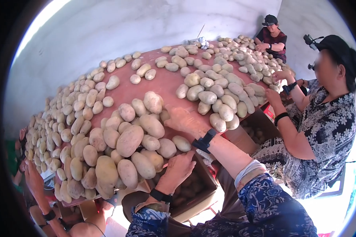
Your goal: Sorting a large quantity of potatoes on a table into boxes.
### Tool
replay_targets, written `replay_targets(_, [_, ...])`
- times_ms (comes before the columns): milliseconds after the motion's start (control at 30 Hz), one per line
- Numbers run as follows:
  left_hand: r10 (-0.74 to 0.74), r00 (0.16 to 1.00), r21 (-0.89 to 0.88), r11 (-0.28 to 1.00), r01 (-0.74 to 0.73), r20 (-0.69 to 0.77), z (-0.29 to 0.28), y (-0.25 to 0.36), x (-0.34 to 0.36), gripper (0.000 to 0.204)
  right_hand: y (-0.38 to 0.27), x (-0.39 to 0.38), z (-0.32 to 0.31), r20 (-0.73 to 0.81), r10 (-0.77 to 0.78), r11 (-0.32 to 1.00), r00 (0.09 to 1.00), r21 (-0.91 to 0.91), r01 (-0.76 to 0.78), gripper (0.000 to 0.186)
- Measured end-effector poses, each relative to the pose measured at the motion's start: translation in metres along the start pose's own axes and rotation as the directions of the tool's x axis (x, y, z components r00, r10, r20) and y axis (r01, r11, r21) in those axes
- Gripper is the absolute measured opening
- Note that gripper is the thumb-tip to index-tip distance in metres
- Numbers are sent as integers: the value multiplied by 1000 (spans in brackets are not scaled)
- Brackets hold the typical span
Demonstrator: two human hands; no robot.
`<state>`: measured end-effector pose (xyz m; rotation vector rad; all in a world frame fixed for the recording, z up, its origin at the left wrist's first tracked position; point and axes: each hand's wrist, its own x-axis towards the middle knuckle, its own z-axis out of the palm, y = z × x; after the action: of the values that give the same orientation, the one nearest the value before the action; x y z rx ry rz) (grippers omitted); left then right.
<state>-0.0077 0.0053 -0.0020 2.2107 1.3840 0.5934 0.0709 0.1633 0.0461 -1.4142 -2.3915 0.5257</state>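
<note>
- Head view: the potato heap lies on the red table, left of both hands.
- The right hand reaches to the heap's right flank, fingers extended; whether they pinch a potato, I cannot tell.
- The left hand, fingers partly curled, is at the table edge above the box; its grip is hidden.
- 1 oval potato lies just above the left hand, the nearer of the 2, its long axis slanting down rightward.

Smooth matt potatoes, matt tabletop, cloth sleeve; matt wall
</note>
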Motion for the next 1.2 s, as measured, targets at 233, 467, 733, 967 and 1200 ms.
replay_targets(233, [-6, 1000, 16, 1000, 6, 6, -5, 5, 0, 38, 6, -22, -10, -3, 3, 989, 1000, -148, -3, 45])
replay_targets(467, [-21, 1000, -6, 1000, 21, 18, -5, 6, 1, 38, 23, -29, -12, 97, -51, 989, 994, -131, 63, 48])
replay_targets(733, [-11, 1000, 14, 1000, 11, -21, 4, -4, -1, 40, 24, -33, -5, 23, -93, 993, 995, -71, 94, 39])
replay_targets(967, [2, 999, 15, 1000, -2, -37, 8, -2, 2, 39, 46, -32, 2, 2, -234, 967, 972, -107, 233, 38])
replay_targets(1200, [-13, 999, -12, 1000, 13, -48, 8, -6, -6, 39, 17, -46, -58, -48, -142, 989, 989, -46, 139, 56])
